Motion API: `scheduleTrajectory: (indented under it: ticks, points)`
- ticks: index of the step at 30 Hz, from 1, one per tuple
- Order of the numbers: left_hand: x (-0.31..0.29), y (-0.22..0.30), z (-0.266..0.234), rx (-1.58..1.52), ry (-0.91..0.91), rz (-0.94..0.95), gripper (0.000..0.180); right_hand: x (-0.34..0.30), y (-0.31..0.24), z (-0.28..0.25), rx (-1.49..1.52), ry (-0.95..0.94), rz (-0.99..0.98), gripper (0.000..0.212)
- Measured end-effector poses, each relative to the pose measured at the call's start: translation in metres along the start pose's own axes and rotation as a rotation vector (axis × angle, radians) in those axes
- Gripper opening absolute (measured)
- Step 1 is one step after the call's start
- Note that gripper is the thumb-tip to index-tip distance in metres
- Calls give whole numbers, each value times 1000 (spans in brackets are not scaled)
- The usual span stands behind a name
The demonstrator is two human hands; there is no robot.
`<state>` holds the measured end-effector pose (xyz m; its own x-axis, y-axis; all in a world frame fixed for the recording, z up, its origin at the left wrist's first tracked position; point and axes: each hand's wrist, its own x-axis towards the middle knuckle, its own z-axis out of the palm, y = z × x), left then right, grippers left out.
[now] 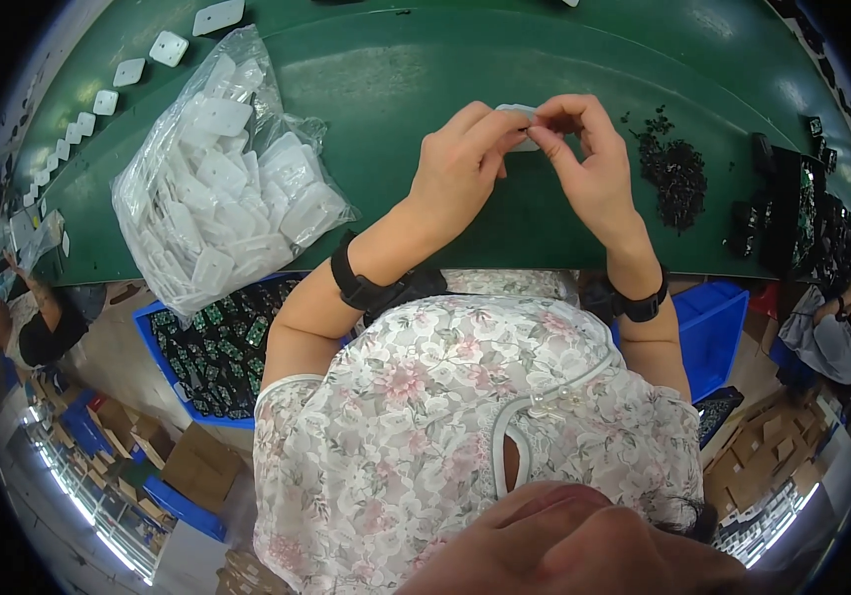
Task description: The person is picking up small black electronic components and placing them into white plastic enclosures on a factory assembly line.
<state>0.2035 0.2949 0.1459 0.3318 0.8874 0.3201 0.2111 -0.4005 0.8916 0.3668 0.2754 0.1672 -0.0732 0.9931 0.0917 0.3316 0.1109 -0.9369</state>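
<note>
Overhead, in the head view, both hands are seen raised over the middle of the green bench [396,79], with wrists bent inward and fingertips meeting. The left hand [460,164] is closed in a pinch on a small white plastic piece [517,111], thumb and forefinger pressed to its near edge. The right hand [584,159] is closed on the same piece from the other side, its forefinger hooked over the top and the remaining fingers curled loosely. Most of the piece is hidden by the fingers; only a pale rounded edge is shown. A black wrist strap [366,288] is worn on the left forearm and a second black band [639,305] on the right wrist, both lying at the bench's near edge.

Toward the left end of the bench, a clear plastic bag [222,178] is seen lying open-mouthed and filled with white plastic covers. A row of single white covers [113,89] is set out along the far left edge. To the right of the hands, a heap of small black parts [678,174] is spread loose on the bench surface. Below the near edge, a blue bin [212,352] is loaded with green circuit boards, and a second blue bin [713,327] is placed at the right, its contents not made out.
</note>
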Motion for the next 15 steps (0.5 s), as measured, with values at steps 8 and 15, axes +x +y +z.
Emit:
scheduleTrajectory:
  ticks: [8, 15]
  points:
    - [-8, -6, -3, -175, 62, -68, 22, 3, 0, 11, -216, 146, -216, 7]
    - [-4, -5, -4, -777, 97, -456, 21, 5, -1, 17, -155, 159, -168, 8]
